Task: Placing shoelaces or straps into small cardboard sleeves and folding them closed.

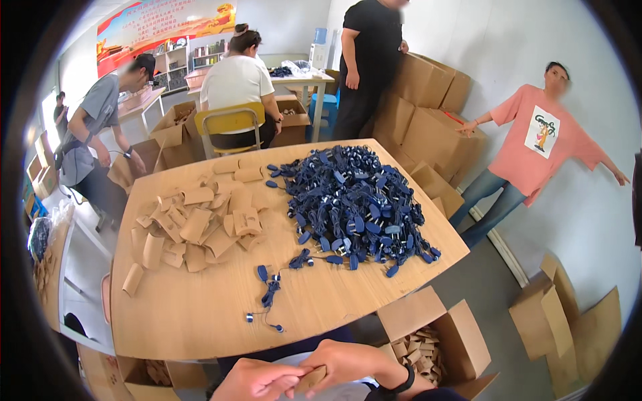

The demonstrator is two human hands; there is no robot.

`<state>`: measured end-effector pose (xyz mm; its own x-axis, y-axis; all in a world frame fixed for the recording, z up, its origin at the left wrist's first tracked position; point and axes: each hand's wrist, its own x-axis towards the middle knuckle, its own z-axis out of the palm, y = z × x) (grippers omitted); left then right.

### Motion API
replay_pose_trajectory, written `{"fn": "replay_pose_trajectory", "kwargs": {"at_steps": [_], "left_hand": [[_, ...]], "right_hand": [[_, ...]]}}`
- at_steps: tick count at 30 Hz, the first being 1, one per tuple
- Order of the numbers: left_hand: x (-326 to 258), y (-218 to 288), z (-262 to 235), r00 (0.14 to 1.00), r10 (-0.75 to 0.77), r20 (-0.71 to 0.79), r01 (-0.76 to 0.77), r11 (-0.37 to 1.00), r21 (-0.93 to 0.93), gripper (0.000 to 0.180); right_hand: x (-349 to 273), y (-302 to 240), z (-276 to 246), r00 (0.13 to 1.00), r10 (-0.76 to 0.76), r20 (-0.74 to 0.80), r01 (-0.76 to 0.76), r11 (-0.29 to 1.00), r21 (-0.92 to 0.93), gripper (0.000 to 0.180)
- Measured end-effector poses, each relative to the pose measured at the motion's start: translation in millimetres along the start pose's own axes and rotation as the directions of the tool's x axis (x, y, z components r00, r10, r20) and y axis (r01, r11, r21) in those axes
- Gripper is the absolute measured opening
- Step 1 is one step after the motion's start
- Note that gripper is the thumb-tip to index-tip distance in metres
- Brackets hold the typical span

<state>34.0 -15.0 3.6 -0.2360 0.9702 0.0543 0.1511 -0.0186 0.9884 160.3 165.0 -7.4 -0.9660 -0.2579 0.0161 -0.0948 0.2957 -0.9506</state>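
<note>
At the table's near edge, both my hands are together over my lap. My right hand (pixel 354 364), with a black band at the wrist, is closed round a small brown cardboard sleeve (pixel 311 379). My left hand (pixel 257 381) pinches at the sleeve's left end; whether anything is inside it is hidden. On the wooden table (pixel 194 324) beyond, one bundled dark blue pair of earphones (pixel 271 294) lies apart, nearest to me. Behind it to the right rises a large heap of dark blue corded earphones (pixel 354 200). Many curved brown cardboard sleeves (pixel 197 224) lie loosely on the left.
An open carton (pixel 468 334) holding filled-looking sleeves stands by my right side; another carton (pixel 144 381) is at lower left. Stacked cartons (pixel 428 127) line the right wall. A person in a pink shirt (pixel 528 140) stands at right; several other people are around the far side.
</note>
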Motion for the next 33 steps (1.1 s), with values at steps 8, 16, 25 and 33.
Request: {"fn": "replay_pose_trajectory", "kwargs": {"at_steps": [8,16,25,33], "left_hand": [[18,-14,-6,0.776,0.202,0.597,-0.331,0.937,0.114,0.022],[16,-14,9,0.727,0.667,0.163,-0.615,0.527,0.586,0.051],[24,-29,12,0.825,0.557,0.095,-0.474,0.591,0.652,0.085],[34,-53,-4,0.864,0.273,-0.422,0.091,0.740,0.666,0.056]], "right_hand": [[24,18,3,0.775,-0.100,0.624,-0.065,0.970,0.236,0.020],[20,52,18,0.964,-0.254,0.083,0.095,0.618,0.780,0.068],[-13,17,13,0.761,0.083,-0.644,0.152,0.941,0.301,0.063],[-244,132,11,0.034,-0.246,-0.969,-0.903,0.407,-0.135,0.053]]}}
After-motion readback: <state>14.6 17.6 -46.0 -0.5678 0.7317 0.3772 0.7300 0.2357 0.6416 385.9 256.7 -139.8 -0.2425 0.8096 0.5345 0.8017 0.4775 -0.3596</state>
